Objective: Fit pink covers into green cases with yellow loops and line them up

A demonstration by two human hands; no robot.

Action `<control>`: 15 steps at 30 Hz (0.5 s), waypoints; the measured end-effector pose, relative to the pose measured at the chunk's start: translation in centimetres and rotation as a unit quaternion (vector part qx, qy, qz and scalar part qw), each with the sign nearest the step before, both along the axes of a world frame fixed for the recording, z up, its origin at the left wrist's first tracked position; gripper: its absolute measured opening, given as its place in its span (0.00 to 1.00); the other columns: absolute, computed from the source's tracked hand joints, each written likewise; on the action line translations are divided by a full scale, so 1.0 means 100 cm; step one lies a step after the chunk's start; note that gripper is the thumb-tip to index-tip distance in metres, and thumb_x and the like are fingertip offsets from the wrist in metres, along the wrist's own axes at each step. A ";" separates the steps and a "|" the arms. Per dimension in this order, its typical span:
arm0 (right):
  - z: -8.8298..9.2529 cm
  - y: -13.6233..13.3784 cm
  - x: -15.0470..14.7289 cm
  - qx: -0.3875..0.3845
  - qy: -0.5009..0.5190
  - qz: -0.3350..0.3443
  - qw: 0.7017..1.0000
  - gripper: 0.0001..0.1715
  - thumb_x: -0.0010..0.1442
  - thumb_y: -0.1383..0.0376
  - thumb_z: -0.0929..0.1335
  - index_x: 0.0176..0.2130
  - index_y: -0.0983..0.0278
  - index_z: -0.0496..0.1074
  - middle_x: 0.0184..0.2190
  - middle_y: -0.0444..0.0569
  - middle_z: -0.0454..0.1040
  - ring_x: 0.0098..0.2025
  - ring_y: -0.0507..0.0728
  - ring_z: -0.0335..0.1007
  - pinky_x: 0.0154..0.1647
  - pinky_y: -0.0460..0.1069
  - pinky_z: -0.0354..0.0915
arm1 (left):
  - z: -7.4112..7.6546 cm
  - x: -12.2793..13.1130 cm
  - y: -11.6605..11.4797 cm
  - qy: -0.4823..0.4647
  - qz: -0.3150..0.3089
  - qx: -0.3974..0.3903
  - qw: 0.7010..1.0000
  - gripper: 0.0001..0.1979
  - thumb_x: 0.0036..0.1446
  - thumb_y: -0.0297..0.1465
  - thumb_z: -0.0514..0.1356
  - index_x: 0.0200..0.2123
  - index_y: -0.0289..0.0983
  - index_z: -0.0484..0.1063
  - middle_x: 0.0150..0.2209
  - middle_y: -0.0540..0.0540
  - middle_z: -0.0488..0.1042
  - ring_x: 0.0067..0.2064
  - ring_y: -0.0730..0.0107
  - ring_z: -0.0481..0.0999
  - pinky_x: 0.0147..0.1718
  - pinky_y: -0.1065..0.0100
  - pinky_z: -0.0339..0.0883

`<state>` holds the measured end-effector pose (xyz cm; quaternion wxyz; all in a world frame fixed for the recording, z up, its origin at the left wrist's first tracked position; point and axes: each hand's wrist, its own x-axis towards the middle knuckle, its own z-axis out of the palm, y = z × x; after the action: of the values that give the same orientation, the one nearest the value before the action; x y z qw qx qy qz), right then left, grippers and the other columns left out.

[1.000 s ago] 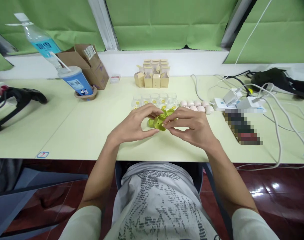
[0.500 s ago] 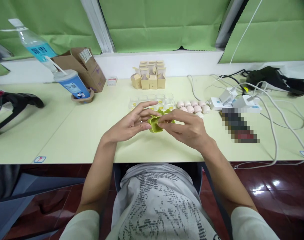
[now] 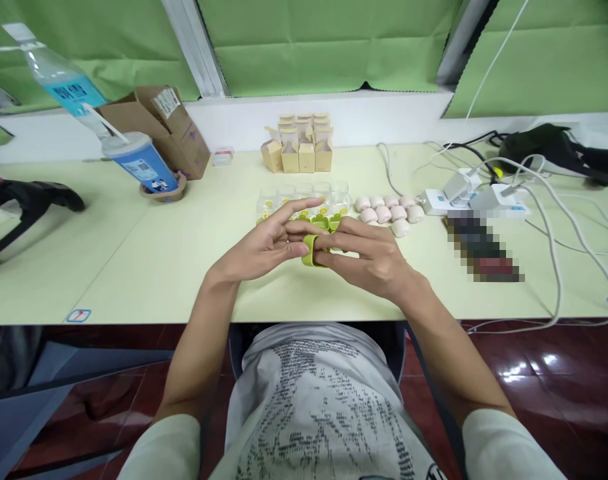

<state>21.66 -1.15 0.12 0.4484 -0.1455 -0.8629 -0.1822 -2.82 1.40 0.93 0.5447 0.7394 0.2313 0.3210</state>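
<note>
A small green ring-shaped piece is pinched between both hands just above the pale table. My left hand grips its left side with thumb and middle fingers, its index finger stretched out. My right hand closes on its right side. Right behind the hands lie more green pieces and a row of small clear jars. A cluster of pink rounded caps sits to the right of the jars.
Small tan cartons stand at the back centre. A blue cup with a straw, a water bottle and a brown cardboard box are back left. Power strips, chargers and cables spread on the right. A black object lies far left.
One green piece has come away from the green cluster and now sits alone between my fingertips. My left index finger has straightened out. The hands drew slightly nearer to me.
</note>
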 end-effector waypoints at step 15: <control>0.002 -0.002 0.012 -0.128 0.027 0.069 0.989 0.12 0.74 0.75 0.72 0.44 0.58 0.82 0.45 0.50 0.88 0.44 0.57 0.85 0.43 0.53 0.81 | 0.001 0.013 -0.003 -0.053 0.016 -0.079 0.995 0.32 0.64 0.47 0.76 0.64 0.41 0.74 0.53 0.37 0.86 0.52 0.59 0.87 0.51 0.62 0.78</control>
<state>22.85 -1.31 0.37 0.4610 -0.1466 -0.8745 -0.0344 -1.56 1.10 0.99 0.6074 0.6723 0.2383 0.3498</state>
